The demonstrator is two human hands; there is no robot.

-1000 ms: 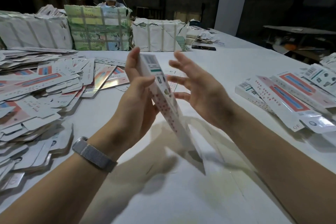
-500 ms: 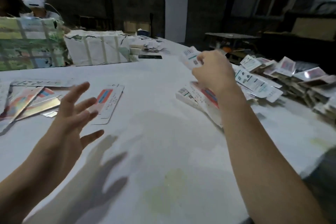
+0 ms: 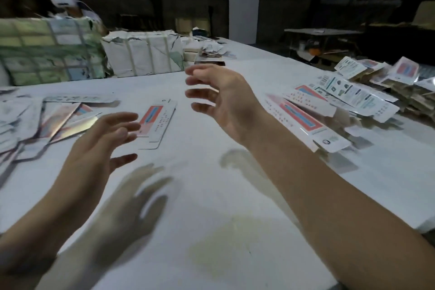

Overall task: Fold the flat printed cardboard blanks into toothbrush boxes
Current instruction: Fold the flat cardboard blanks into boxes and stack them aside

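- The left hand hovers above the white bench at about 8 o'clock, fingers spread and relaxed, holding nothing.
- The right hand hangs higher near the centre, fingers loosely splayed toward 9 o'clock, also empty.
- One flat blank with a red panel lies on the bench just beyond the left fingertips.
- A loose heap of blanks covers the bench at 9 o'clock.
- Folded boxes lie piled at 2 to 3 o'clock, well apart from both hands.
- Wrapped bundles stand at 11 o'clock; a person wearing a white headset sits behind them.
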